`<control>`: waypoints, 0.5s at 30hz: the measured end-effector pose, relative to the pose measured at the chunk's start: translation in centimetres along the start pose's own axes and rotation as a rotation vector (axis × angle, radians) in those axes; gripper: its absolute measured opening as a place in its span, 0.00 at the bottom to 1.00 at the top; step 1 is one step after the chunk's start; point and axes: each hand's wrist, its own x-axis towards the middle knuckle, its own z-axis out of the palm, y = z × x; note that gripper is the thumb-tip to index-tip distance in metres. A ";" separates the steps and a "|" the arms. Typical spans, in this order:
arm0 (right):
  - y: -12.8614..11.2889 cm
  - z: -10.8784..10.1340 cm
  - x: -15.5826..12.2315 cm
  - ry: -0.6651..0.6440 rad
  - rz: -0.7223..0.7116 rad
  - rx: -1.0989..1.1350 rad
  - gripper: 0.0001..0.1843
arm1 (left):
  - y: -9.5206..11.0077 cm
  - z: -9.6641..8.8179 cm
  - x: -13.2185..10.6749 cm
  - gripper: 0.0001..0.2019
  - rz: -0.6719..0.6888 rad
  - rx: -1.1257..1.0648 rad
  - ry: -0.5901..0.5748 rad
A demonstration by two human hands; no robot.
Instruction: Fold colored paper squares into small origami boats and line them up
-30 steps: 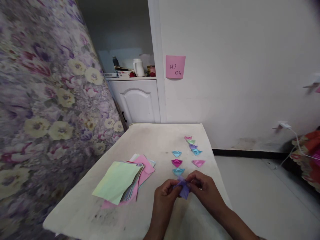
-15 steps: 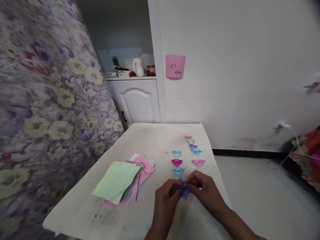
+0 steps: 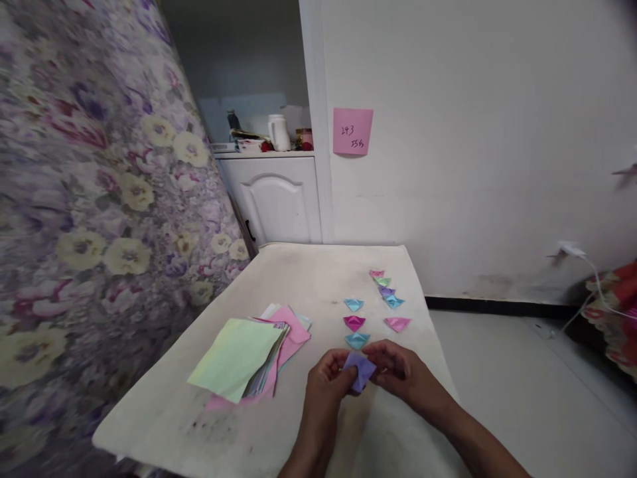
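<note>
Purple folded paper (image 3: 359, 369) pinched between fingers (image 3: 343, 370) of both hands

Left hand (image 3: 324, 386), right hand (image 3: 404, 376): fingertips together

Purple folded paper (image 3: 359, 370), pale green top sheet (image 3: 233, 358), pink wall note (image 3: 353, 131), purple-and-yellow floral cloth (image 3: 89, 199).

Table (image 3: 308, 279) occupies centre view. Left hand (image 3: 323, 392) and right hand (image 3: 403, 375) meet over its near end, both pinching the folded paper (image 3: 359, 368) between them.

- Sheet stack (image 3: 243, 358): on table, 9 o'clock from hands.
- Column of three folded pieces (image 3: 354, 323): 12 o'clock.
- Single piece (image 3: 397, 324): 1 o'clock.
- Far row (image 3: 385, 287): behind the single piece.
- Cabinet (image 3: 279, 199): behind table, 11 o'clock.
- Wall note (image 3: 352, 131): 12 o'clock, above.
</note>
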 end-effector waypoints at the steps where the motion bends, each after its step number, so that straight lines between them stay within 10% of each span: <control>1: -0.1 0.1 -0.1 -0.014 0.000 -0.012 0.15 | -0.1 -0.1 0.0 0.10 -0.008 -0.011 -0.001; 15: 1.1 0.0 0.3 0.229 -0.002 -0.244 0.04 | 0.5 0.8 -0.6 0.16 -0.133 0.007 -0.154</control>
